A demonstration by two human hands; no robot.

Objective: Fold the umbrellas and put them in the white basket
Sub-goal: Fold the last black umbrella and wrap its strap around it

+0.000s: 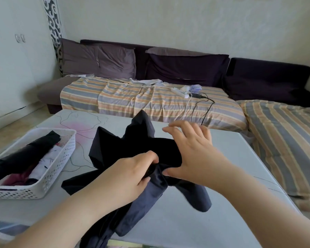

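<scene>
A dark navy umbrella (125, 145) lies collapsed on the pale table (213, 221), its loose canopy flaps spread out in points. My left hand (131, 174) grips the bunched fabric and shaft at the middle. My right hand (191, 153) rests on the canopy just to the right, fingers spread and straight, thumb against the fabric. The white perforated basket (68, 147) stands at the left of the table and holds a folded black umbrella (25, 156) and lighter folded ones beside it.
A sofa bed with a striped sheet (150, 102) runs behind the table, with dark cushions along the wall. A white power strip (180, 93) and cables lie on the sheet. A second striped mattress (284, 140) sits to the right of the table.
</scene>
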